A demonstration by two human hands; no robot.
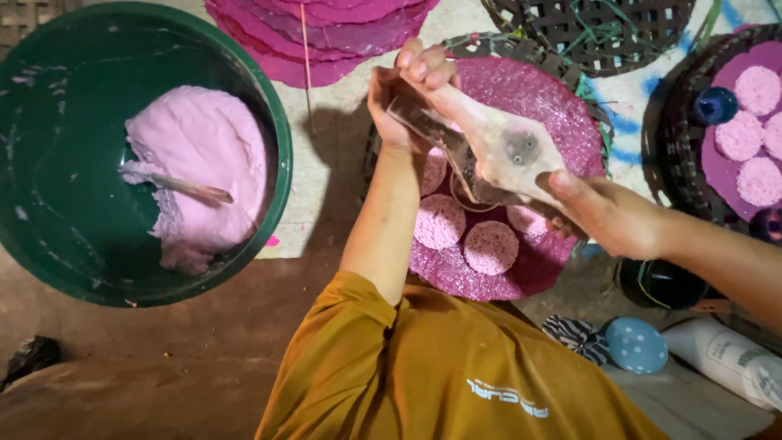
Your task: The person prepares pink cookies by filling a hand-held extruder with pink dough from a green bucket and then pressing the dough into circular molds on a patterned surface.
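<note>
The left hand [407, 90] and the right hand [603, 213] hold together one wooden press tool [497, 151], a pale, dough-smeared piece with a metal screw in the middle. The left grip is closed around the far, narrow end of the tool, with the fingers curled over it; the right grip is closed on the near, wider end, with the thumb lying on top. The tool hangs just above a round woven tray [562, 106] that is covered with a glittering magenta sheet. On this sheet, under the tool, lie several round pink cakes [490, 247] with a rough, spongy top (I count four that show at least in part), near each other but not all touching. At the left stands a big green tub [49, 204] with a lump of soft pink dough [204, 155] inside, and a wooden stick [191, 189] is stuck into the dough. At the top edge there is a pile of magenta sheets [326, 33], and beside it an empty dark woven tray [595, 24]. At the right edge a second tray [680, 147] carries more pink cakes [740, 134]. The person wears a mustard-coloured shirt [423, 367].
</note>
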